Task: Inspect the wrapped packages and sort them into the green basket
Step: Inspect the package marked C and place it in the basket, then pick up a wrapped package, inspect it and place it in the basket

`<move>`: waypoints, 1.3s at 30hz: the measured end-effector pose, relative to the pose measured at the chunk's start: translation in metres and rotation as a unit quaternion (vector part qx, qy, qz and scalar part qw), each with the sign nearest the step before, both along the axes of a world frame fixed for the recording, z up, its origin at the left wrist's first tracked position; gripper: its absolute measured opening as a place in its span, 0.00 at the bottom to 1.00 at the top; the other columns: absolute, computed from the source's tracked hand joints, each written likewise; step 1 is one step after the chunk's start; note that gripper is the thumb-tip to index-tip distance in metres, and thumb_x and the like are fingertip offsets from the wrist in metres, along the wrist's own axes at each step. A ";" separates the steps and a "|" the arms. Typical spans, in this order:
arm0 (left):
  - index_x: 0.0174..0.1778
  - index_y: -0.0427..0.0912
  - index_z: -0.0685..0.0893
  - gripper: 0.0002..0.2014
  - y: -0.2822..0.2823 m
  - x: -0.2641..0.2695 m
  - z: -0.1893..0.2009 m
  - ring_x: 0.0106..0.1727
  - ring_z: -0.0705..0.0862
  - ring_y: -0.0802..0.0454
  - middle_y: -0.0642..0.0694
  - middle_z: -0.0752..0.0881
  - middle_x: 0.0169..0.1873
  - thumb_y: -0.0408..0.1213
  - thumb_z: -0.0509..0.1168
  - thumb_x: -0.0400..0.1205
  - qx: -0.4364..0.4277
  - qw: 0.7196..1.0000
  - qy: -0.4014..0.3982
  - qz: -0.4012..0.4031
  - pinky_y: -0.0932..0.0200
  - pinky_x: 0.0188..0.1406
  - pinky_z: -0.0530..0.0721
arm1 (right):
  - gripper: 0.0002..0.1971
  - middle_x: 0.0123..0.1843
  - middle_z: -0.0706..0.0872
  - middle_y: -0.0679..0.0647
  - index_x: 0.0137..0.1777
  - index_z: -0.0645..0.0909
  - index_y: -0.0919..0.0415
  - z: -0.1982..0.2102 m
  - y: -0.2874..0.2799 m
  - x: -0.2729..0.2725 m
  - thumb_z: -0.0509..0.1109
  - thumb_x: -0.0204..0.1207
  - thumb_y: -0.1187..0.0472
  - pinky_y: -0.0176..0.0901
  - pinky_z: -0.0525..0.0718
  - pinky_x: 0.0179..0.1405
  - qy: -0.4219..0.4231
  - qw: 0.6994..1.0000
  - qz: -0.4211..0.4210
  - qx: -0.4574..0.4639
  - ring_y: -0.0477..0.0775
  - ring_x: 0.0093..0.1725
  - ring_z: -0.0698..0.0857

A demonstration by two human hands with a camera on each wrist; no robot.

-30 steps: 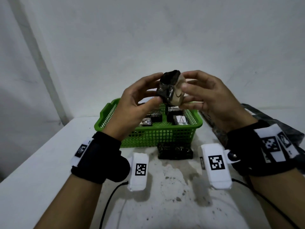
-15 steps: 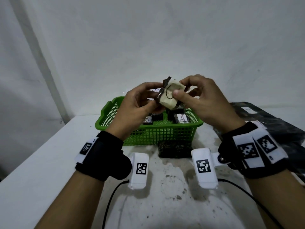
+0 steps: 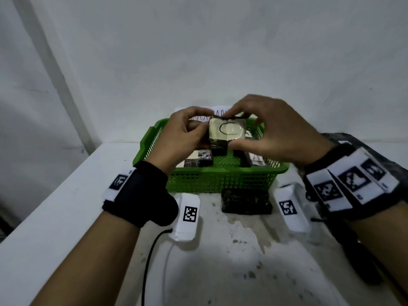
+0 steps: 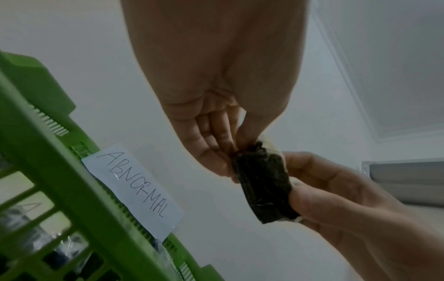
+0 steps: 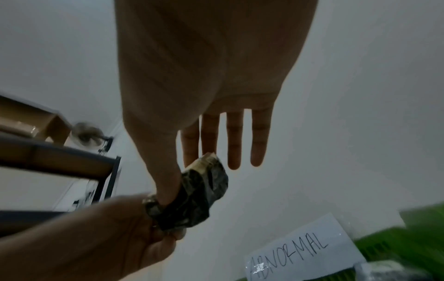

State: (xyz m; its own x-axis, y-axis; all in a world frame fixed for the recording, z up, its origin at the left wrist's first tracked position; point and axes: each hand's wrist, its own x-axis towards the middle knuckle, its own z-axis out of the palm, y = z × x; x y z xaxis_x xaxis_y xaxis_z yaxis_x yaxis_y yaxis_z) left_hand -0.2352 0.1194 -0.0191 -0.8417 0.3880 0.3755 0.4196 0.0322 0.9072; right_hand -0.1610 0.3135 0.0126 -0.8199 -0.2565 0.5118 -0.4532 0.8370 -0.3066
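Head view: left hand (image 3: 185, 134) and right hand (image 3: 272, 131) raised together over the green basket (image 3: 220, 180), pinching one wrapped package (image 3: 227, 131) between thumbs and fingertips. Pale label with a hand-drawn "C" turned toward the camera. More dark packages inside the basket, another wrapped package (image 3: 245, 200) on the table (image 3: 55, 217) just in front of it.

Left wrist view: left fingers (image 4: 211, 140) bent onto the top end of the dark wrap, right thumb on its side. Paper sign (image 4: 134, 188) reading "ABNORMAL" fixed on the basket rim.

Right wrist view: right thumb pressed on the package; probably only the index finger behind it, other fingers straight and apart.
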 end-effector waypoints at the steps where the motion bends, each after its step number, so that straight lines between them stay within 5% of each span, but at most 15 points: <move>1: 0.64 0.40 0.83 0.10 0.000 -0.006 0.003 0.30 0.90 0.56 0.51 0.91 0.29 0.28 0.62 0.88 -0.003 1.000 -0.014 0.010 0.56 0.37 0.91 | 0.23 0.57 0.85 0.43 0.64 0.85 0.51 0.008 0.000 -0.010 0.83 0.68 0.51 0.31 0.77 0.50 -0.008 0.999 -0.004 0.033 0.44 0.54 0.83; 3: 0.69 0.42 0.80 0.13 -0.001 -0.019 0.006 0.32 0.91 0.53 0.49 0.92 0.35 0.32 0.62 0.89 -0.021 0.999 -0.039 0.031 0.51 0.43 0.92 | 0.22 0.55 0.85 0.42 0.63 0.84 0.50 0.024 0.001 -0.032 0.82 0.69 0.50 0.28 0.76 0.46 -0.037 0.996 -0.016 0.077 0.44 0.51 0.82; 6: 0.78 0.45 0.73 0.21 -0.001 -0.037 0.002 0.41 0.92 0.46 0.42 0.91 0.46 0.37 0.63 0.88 -0.090 0.993 -0.056 0.048 0.46 0.51 0.92 | 0.23 0.55 0.87 0.44 0.63 0.83 0.48 0.037 0.002 -0.075 0.83 0.70 0.50 0.42 0.83 0.51 -0.118 0.987 -0.036 0.104 0.46 0.48 0.85; 9: 0.80 0.47 0.71 0.24 0.000 -0.040 -0.009 0.45 0.91 0.49 0.46 0.90 0.52 0.42 0.65 0.87 -0.206 0.978 -0.032 0.025 0.49 0.50 0.90 | 0.20 0.55 0.89 0.44 0.59 0.82 0.47 0.031 0.001 -0.114 0.83 0.70 0.50 0.46 0.83 0.54 -0.224 0.959 -0.027 0.174 0.43 0.46 0.87; 13: 0.79 0.49 0.72 0.25 -0.003 -0.044 -0.027 0.46 0.88 0.56 0.54 0.88 0.53 0.47 0.66 0.86 -0.290 0.957 -0.006 0.023 0.50 0.57 0.87 | 0.14 0.54 0.90 0.47 0.53 0.86 0.49 0.007 -0.001 -0.154 0.83 0.70 0.51 0.50 0.84 0.57 -0.314 0.900 -0.015 0.301 0.52 0.54 0.88; 16: 0.74 0.49 0.77 0.19 -0.001 -0.046 -0.036 0.42 0.84 0.63 0.55 0.87 0.51 0.47 0.65 0.87 -0.312 0.949 0.012 0.029 0.65 0.40 0.79 | 0.12 0.52 0.91 0.48 0.50 0.87 0.49 -0.014 0.000 -0.171 0.83 0.69 0.51 0.44 0.83 0.50 -0.328 0.878 -0.006 0.347 0.51 0.53 0.88; 19: 0.68 0.49 0.81 0.14 0.004 -0.046 -0.039 0.41 0.87 0.59 0.54 0.88 0.48 0.46 0.64 0.87 -0.322 0.946 0.012 0.014 0.67 0.33 0.77 | 0.10 0.49 0.92 0.46 0.47 0.87 0.48 -0.026 0.001 -0.179 0.83 0.69 0.50 0.36 0.75 0.38 -0.330 0.862 0.000 0.385 0.47 0.46 0.86; 29: 0.61 0.50 0.85 0.10 0.007 -0.047 -0.039 0.45 0.89 0.54 0.49 0.92 0.45 0.47 0.63 0.88 -0.362 0.932 0.003 -0.007 0.57 0.46 0.85 | 0.14 0.43 0.92 0.49 0.49 0.89 0.56 -0.038 -0.005 -0.188 0.86 0.66 0.54 0.35 0.74 0.30 -0.353 0.841 0.016 0.409 0.52 0.43 0.90; 39: 0.60 0.49 0.87 0.10 0.004 -0.047 -0.040 0.44 0.89 0.55 0.51 0.92 0.42 0.45 0.64 0.88 -0.360 0.933 0.021 0.000 0.54 0.52 0.87 | 0.15 0.50 0.94 0.49 0.55 0.90 0.53 -0.031 0.002 -0.180 0.85 0.68 0.56 0.37 0.84 0.42 -0.392 0.844 0.010 0.366 0.51 0.50 0.90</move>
